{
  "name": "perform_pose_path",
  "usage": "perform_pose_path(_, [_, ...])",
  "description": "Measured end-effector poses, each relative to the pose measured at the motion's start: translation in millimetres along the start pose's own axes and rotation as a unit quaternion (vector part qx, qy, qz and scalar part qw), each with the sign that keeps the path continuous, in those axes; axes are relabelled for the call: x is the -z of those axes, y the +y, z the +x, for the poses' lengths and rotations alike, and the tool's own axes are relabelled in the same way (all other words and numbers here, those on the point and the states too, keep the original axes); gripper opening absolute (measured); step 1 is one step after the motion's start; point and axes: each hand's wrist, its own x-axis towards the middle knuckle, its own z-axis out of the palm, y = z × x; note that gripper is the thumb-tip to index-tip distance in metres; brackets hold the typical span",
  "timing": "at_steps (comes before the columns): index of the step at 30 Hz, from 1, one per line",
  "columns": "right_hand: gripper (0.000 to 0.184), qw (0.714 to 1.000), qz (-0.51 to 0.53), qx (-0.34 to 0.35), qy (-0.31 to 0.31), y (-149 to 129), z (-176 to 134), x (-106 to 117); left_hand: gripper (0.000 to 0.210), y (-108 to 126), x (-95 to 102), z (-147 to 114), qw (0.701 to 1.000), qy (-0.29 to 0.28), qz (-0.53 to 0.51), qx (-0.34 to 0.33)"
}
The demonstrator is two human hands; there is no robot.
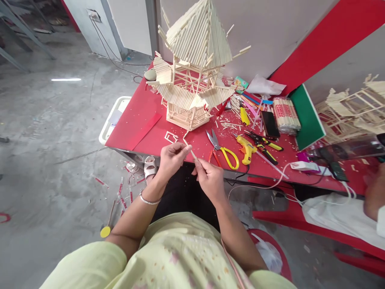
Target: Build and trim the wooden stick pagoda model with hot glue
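My left hand and my right hand meet over the table's front edge, fingertips pinched. Between them runs a thin wooden stick, gripped at both sides. A further pale stick piece with a bent end shows just beyond my left fingers; whether it joins the held stick I cannot tell. Left of it lies a small stick frame on the table. Behind my hands stands a tiered pagoda model built of wooden sticks. Scissors with yellow and red handles lie right of my hands.
On the red table are a yellow glue gun, pliers, a phone, a bundle of sticks and scattered offcuts. A green board stands at right. Another person's arm shows at the right edge, and cables hang along the front.
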Motion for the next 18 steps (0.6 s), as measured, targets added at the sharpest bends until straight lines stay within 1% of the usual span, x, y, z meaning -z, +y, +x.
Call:
perform_pose_path(2, [0.035, 0.989, -0.121, 0.061, 0.056, 5, 1, -4, 0.045, 6, -0.1, -1, 0.989, 0.038, 0.106, -0.093])
perform_pose_path(3, [0.033, 0.980, -0.165, 0.075, 0.078, 7, 2, -5, 0.046, 10, 0.1, -3, 0.981, 0.043, 0.140, -0.130])
perform_pose_path(4, [0.033, 0.974, -0.191, 0.075, 0.092, 9, 4, -5, 0.044, 13, 0.5, -7, 0.975, 0.033, 0.158, -0.154])
perform_pose_path(5, [0.034, 0.972, -0.202, 0.065, 0.102, 11, 7, -3, 0.040, 17, 1.3, -10, 0.973, 0.005, 0.162, -0.167])
perform_pose_path(7, [0.039, 0.976, -0.181, 0.031, 0.121, 13, 13, 3, 0.025, 20, 3.3, -17, 0.970, -0.079, 0.148, -0.175])
perform_pose_path(8, [0.042, 0.979, -0.157, 0.014, 0.129, 13, 15, 7, 0.018, 20, 4.3, -20, 0.970, -0.106, 0.135, -0.172])
perform_pose_path(9, [0.043, 0.983, -0.131, 0.006, 0.130, 12, 18, 10, 0.016, 18, 5.0, -20, 0.972, -0.115, 0.119, -0.164])
perform_pose_path(10, [0.042, 0.985, -0.111, 0.006, 0.129, 12, 19, 13, 0.018, 17, 5.2, -19, 0.976, -0.108, 0.108, -0.156])
perform_pose_path(12, [0.039, 0.988, -0.092, 0.027, 0.121, 10, 20, 15, 0.018, 12, 3.7, -12, 0.985, -0.076, 0.091, -0.123])
perform_pose_path(13, [0.037, 0.988, -0.093, 0.043, 0.119, 9, 19, 15, 0.019, 11, 2.0, -8, 0.990, -0.063, 0.077, -0.100])
perform_pose_path(15, [0.035, 0.985, -0.103, 0.075, 0.121, 8, 17, 11, 0.023, 10, -2.8, 0, 0.997, -0.064, 0.018, -0.046])
perform_pose_path(18, [0.032, 0.974, -0.142, 0.120, 0.133, 11, 14, 4, 0.029, 11, -10.1, 5, 0.989, -0.082, -0.109, 0.058])
